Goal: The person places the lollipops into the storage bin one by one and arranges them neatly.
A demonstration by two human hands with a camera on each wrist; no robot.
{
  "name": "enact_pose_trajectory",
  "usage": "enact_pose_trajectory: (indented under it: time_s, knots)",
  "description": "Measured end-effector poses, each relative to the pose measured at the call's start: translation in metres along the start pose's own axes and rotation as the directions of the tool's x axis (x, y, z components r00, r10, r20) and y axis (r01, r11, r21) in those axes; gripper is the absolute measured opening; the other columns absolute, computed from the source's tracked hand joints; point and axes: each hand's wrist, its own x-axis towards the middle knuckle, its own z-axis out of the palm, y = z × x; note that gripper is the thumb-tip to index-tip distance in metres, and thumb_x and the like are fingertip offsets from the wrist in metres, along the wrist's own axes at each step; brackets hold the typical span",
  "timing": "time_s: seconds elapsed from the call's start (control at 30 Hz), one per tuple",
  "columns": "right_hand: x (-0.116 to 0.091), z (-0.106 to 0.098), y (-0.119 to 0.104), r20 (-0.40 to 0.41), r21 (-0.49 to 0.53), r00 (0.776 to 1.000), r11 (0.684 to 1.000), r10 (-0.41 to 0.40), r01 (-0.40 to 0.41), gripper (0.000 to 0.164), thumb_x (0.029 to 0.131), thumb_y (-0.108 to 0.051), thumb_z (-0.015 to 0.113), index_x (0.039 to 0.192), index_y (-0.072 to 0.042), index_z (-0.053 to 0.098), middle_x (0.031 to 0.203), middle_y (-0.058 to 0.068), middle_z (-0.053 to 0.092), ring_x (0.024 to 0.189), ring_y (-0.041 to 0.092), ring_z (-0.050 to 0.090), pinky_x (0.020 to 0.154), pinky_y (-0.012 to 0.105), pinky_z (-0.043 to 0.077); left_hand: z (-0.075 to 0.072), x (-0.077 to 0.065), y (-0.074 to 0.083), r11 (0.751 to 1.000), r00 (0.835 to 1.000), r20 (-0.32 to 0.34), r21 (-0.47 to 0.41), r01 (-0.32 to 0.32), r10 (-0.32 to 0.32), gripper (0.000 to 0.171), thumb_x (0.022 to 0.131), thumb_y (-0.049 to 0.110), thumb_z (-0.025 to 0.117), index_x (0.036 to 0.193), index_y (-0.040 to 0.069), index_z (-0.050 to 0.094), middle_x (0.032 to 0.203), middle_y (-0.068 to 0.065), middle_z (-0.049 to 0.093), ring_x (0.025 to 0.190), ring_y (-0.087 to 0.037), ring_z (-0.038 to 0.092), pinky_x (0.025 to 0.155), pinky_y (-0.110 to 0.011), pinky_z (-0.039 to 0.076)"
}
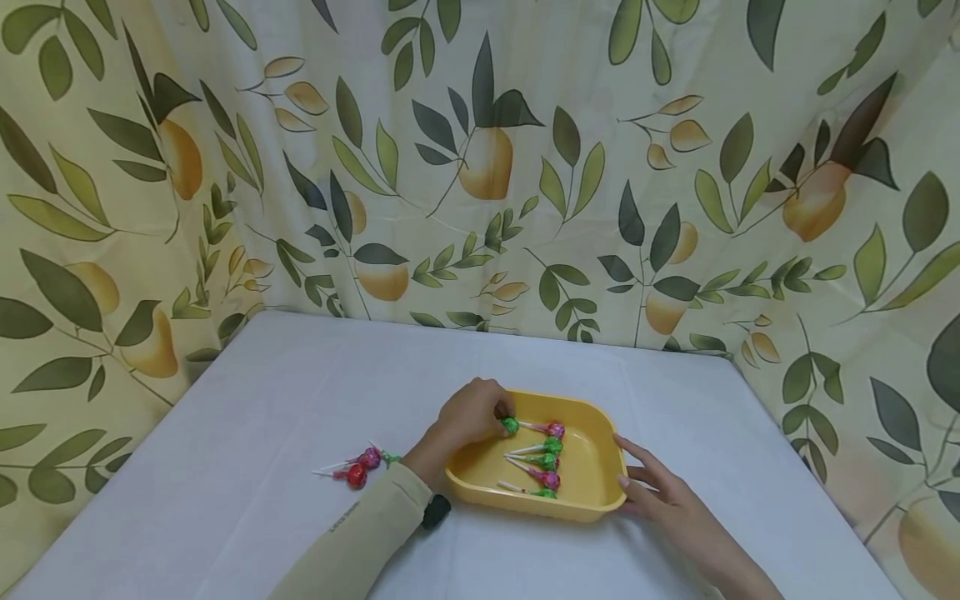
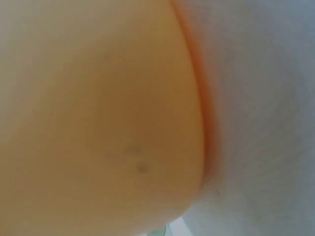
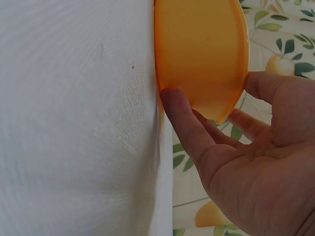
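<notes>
A yellow tray (image 1: 592, 492) rests on the white-covered table, holding several lollipops with red, pink and green wrappers. Reaching over its left rim, my left hand (image 1: 474, 410) pinches a green lollipop (image 1: 510, 426) just inside, beside a pink lollipop (image 1: 555, 430). Farther down the tray lie a red-pink lollipop (image 1: 551, 481) and green ones, their sticks pointing left. My right hand (image 1: 660, 492) touches the tray's right end with extended fingers. In the right wrist view, its fingers spread against the outer wall. The tray's blurred side (image 2: 123, 123) fills much of the left wrist view.
Left of the tray, a red lollipop (image 1: 356, 476), a purple-pink lollipop (image 1: 369, 457) and a green one (image 1: 390, 459) lie on the table (image 1: 360, 367). My left forearm (image 1: 367, 533) partly covers the green one. A leaf-and-fruit patterned curtain (image 1: 525, 167) hangs behind the table.
</notes>
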Motion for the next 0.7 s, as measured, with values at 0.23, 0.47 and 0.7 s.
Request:
enact_pose_trajectory:
  time_s: [0.23,0.47,0.7]
  knots:
    - [0.001,-0.001,0.001,0.005,0.010,1.000,1.000,-0.001,0.001,0.068,0.102,-0.038,0.066,0.161,-0.024,0.035,0.143,0.019,0.053,0.112,0.026,0.067,0.090,0.040,0.057,-0.001,-0.001,0.000,1.000,1.000,0.007,-0.007,-0.014,0.014,0.017,0.081,0.003,0.088,0.089,0.015,0.079,0.083,0.008,0.070,0.080,-0.008,0.061,0.078,-0.028,0.053]
    - [0.001,0.000,0.001,0.001,-0.001,1.000,1.000,0.009,-0.009,0.067,0.103,-0.038,0.066,0.161,-0.024,0.035,0.142,0.019,0.054,0.110,0.025,0.067,0.090,0.041,0.057,-0.003,-0.002,0.000,1.000,1.000,0.014,-0.024,-0.015,0.015,0.019,0.080,0.003,0.089,0.092,0.013,0.079,0.085,0.007,0.069,0.083,-0.011,0.060,0.081,-0.028,0.053]
    - [0.001,0.000,0.001,0.001,0.000,1.000,1.000,0.005,-0.005,0.067,0.102,-0.038,0.066,0.161,-0.025,0.035,0.143,0.019,0.053,0.112,0.026,0.067,0.090,0.041,0.057,-0.017,-0.004,-0.005,0.991,0.997,0.015,-0.117,-0.069,0.071,0.023,0.080,0.003,0.089,0.101,0.006,0.079,0.094,0.000,0.073,0.091,-0.014,0.066,0.086,-0.027,0.054]
